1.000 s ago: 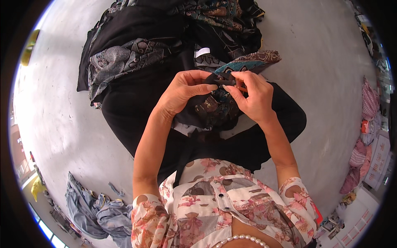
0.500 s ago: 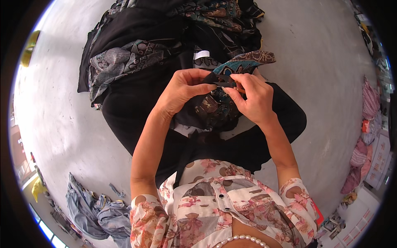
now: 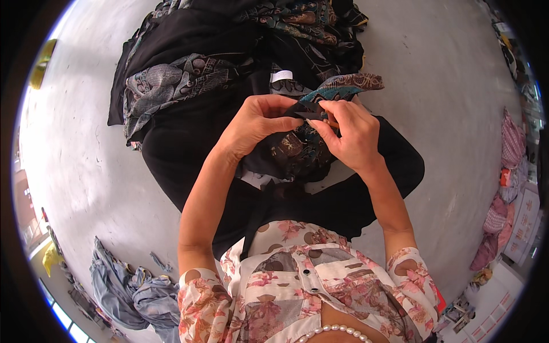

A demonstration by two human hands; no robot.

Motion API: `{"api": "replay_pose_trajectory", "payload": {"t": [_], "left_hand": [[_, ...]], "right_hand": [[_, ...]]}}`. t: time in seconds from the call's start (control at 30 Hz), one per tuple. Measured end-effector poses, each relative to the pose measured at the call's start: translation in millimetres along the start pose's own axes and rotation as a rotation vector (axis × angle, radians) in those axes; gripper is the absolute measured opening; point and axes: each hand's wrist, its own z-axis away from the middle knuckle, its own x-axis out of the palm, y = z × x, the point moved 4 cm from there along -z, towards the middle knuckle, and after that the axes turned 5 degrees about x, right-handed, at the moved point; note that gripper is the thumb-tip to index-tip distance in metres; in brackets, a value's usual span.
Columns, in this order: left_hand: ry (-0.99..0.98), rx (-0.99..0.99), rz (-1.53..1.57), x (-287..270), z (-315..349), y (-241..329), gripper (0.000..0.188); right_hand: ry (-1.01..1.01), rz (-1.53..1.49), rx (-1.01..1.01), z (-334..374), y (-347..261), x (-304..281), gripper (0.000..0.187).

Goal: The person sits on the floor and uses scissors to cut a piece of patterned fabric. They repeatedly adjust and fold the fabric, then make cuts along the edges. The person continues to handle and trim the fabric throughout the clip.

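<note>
Over my lap, a patterned black garment (image 3: 290,147) with teal and brown print is gathered between my hands. My left hand (image 3: 254,124) pinches a dark edge of it between thumb and fingers. Close beside, my right hand (image 3: 351,134) is closed on what look like small dark thread snips (image 3: 309,115), their narrow blades pointing toward the left fingertips against the cloth. The grip end is mostly hidden by my right fingers. A teal and brown patterned strip of the garment (image 3: 343,84) sticks out above the right hand.
A large heap of black and patterned cloth (image 3: 200,34) lies ahead on the pale floor (image 3: 440,114), with a white label (image 3: 281,75) at its near side. Grey cloth (image 3: 131,291) lies at the near left. Pink checked cloth (image 3: 513,140) and a white box (image 3: 521,226) stand along the right.
Both hands stay almost in place, with slight shifts of the fingers. The dark blades between them look more parted, and the cloth has moved a little.
</note>
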Motion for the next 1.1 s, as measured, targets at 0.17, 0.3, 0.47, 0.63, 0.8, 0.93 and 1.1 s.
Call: {"api": "replay_pose_trajectory", "payload": {"t": [0.17, 0.3, 0.47, 0.63, 0.8, 0.93, 1.1], "left_hand": [[-0.035, -0.009, 0.004, 3, -2, -1, 0.026], [-0.039, -0.042, -0.010, 4, -2, 2, 0.026], [-0.026, -0.035, -0.041, 2, 0, 4, 0.026], [-0.032, 0.003, -0.082, -1, 1, 6, 0.021], [0.290, 0.327, -0.632, -6, 9, 5, 0.013], [0.513, 0.584, -0.125, -7, 12, -14, 0.018], [0.494, 0.635, 0.181, -6, 14, -28, 0.023]], "right_hand": [[0.009, 0.035, -0.065, -3, -3, 0, 0.029], [-0.001, 0.117, -0.070, -1, -2, 0, 0.025], [0.081, -0.133, 0.313, -1, 22, -7, 0.024], [-0.183, -0.508, 0.352, -29, 14, -9, 0.024], [-0.093, -0.290, 0.064, -15, 21, 3, 0.026], [0.081, -0.141, -0.224, 2, -2, 5, 0.027], [0.047, -0.145, -0.203, 6, -8, 11, 0.024]]}}
